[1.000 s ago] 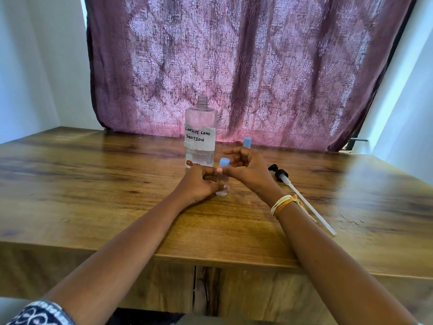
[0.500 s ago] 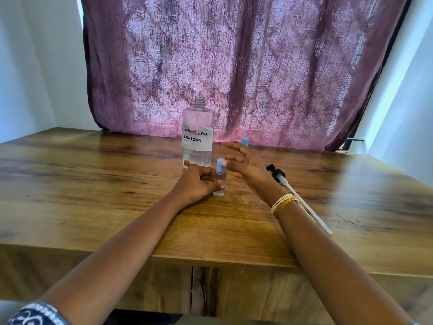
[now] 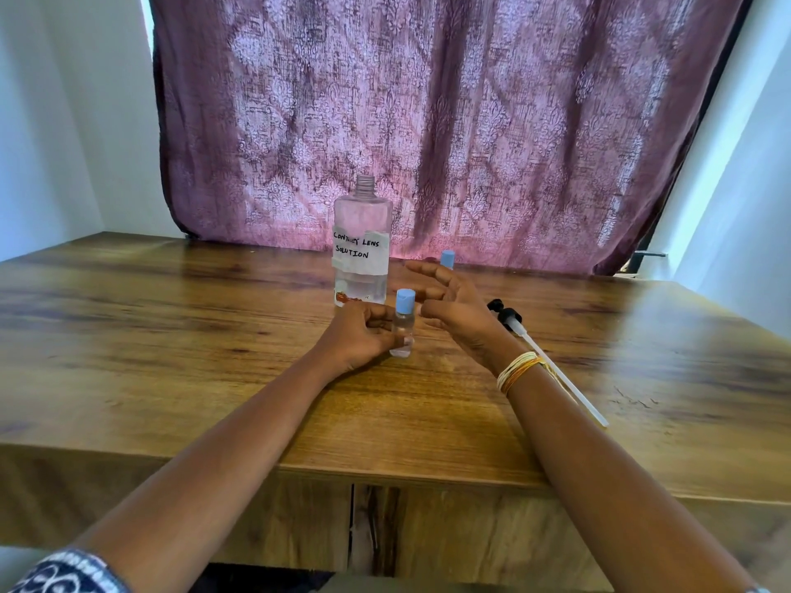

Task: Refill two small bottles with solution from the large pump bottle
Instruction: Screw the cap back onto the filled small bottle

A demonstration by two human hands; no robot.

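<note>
Blue caps sit on both small bottles, so I judge the filling itself is close to finished and I am at the closing-up end of the job. My left hand (image 3: 357, 336) grips the nearer small bottle (image 3: 403, 325), its fingers curled round the clear body, holding it upright on the bench (image 3: 171, 357) about midway between the near and far edges. My right hand (image 3: 453, 306) hovers just beside that bottle's cap with its fingers spread and loose, holding nothing.

The second small bottle (image 3: 447, 258) stands further toward the far edge, mostly hidden behind my right hand, so I see only its cap. The large bottle (image 3: 362, 246), labelled as contact lens solution, stands just behind my left hand with its threaded neck bare. It looks only partly full, though I cannot read the level surely. Its pump (image 3: 507, 316) lies flat on the bench to my right, black head toward the far edge and the long white tube running back toward the near edge, partly under my right wrist.

Next, I reckon, my left hand lets go of the near bottle and my right reaches for the pump. That calls for lifting it by the head, threading the long tube down the narrow neck without knocking the bottle, then screwing it tight.
</note>
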